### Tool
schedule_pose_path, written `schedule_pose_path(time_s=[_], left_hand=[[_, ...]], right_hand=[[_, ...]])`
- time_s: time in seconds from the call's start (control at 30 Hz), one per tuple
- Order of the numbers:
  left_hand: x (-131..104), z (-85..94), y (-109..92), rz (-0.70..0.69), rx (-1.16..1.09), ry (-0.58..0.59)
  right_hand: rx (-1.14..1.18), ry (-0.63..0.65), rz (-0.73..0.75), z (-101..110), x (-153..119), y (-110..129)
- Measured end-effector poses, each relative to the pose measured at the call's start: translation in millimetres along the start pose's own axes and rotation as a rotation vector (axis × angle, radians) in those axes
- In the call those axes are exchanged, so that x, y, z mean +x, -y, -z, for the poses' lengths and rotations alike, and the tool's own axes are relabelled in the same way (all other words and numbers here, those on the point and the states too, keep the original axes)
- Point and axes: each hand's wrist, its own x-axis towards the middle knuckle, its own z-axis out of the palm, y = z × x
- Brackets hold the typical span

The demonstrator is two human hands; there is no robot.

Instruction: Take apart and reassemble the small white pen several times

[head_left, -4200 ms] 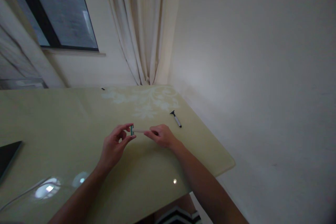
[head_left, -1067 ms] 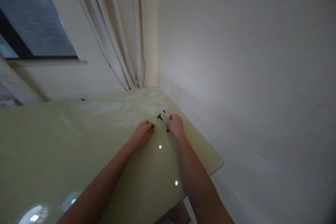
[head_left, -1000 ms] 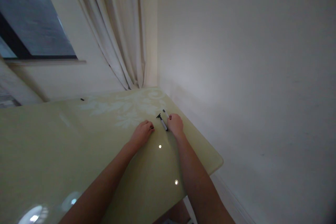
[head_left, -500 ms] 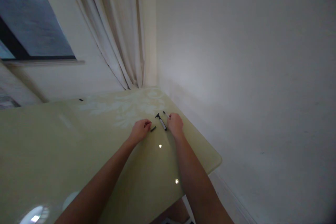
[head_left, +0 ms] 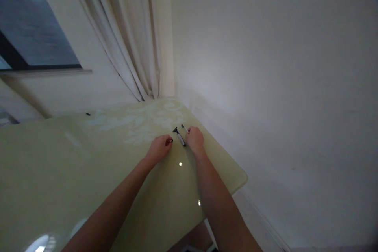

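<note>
1. Moved since the frame half a second earlier: the small dark piece (head_left: 171,140), then on the tabletop beside the left hand (head_left: 159,149), was found at that hand's fingertips. The right hand (head_left: 195,139) kept its place beside the razor (head_left: 180,138).

2. Left grip: fingers were curled in, thumb and fingertips nearly together, with the small dark piece between them. Only its end showed past the fingertips; the rest was covered by the fingers.

3. Right grip: fingers were closed around a slim pale stick (head_left: 185,128). Its dark tip projected beyond the grip, pointing away from the wearer and slightly toward the left hand's side. The portion inside the fist could not be seen.

4. Razor: it lay on the table (head_left: 59,173) between the two grips, apart from the left fingertips and just beside the right hand. Its head was on the far side, angled toward the left; its handle end was nearer the wearer. Contact with the right hand could not be determined.

5. Beyond the left grip, well apart from it, a small black object (head_left: 88,114) lay near the table's far edge.
</note>
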Motion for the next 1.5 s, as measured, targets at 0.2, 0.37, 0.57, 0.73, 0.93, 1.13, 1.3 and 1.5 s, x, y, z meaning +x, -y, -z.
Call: schedule_pose_path(time_s=[0.2, 0.37, 0.57, 0.73, 0.93, 1.13, 1.3, 1.5], left_hand=[[-3.0, -0.2, 6.3, -0.011, 0.002, -0.032], [-8.3, -3.7, 2.2, -0.08, -0.055, -0.01], [-10.6, -1.1, 0.8, -0.075, -0.088, 0.007], [-8.0, -5.1, 1.7, 0.022, -0.102, 0.01], [-0.3, -16.4, -3.1, 0.154, -0.112, -0.046], [1.5, -16.4, -5.3, 0.123, -0.205, -0.014], [3.0, -12.2, -3.5, 0.111, -0.233, -0.011], [7.7, -19.6, -4.4, 0.104, -0.225, -0.079]], right_hand=[[-0.01, 0.007, 0.004, -0.8, -0.8, 0.4], [-0.01, -0.003, -0.005, -2.2, -0.5, 0.8], [-0.016, -0.008, 0.004, -2.8, -0.5, 0.7], [-0.02, -0.008, 0.009, -0.5, -1.5, 1.8], [-0.023, -0.006, 0.01, -1.3, -1.5, 1.3], [-0.021, -0.004, 0.01, -1.9, -1.4, 1.4], [-0.024, -0.004, 0.005, -1.8, -1.9, 2.8], [-0.025, -0.003, 0.007, -1.1, -2.4, 3.0]])
